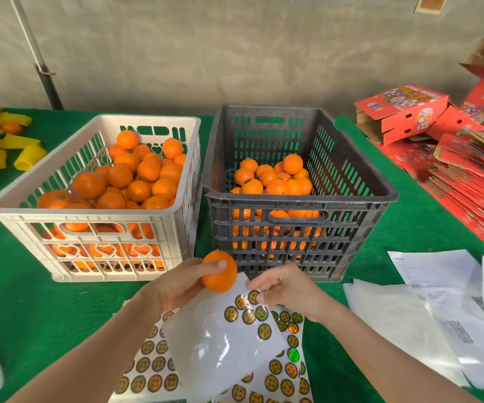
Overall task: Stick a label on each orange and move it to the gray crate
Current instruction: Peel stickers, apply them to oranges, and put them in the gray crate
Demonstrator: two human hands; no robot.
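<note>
- Orange fruit: one orange [219, 271] gripped in the curled fingers of the left hand [182, 282], thumb across its front; held above the green table cover [31, 301], just in front of the gray crate [293, 199]
- Right hand [284, 286]: fingertips pinching a round label [253, 296] at the top of the label sheet [223, 338]
- Gray crate: partly filled with oranges; white crate [75, 212] just to its left, heaped with oranges
- Red cartons [403, 112]: stacked at far right

Red cartons [403, 112] pile right, yellow foam sleeves [28, 158] left, papers [432, 269] on green tablecloth [31, 301].
</note>
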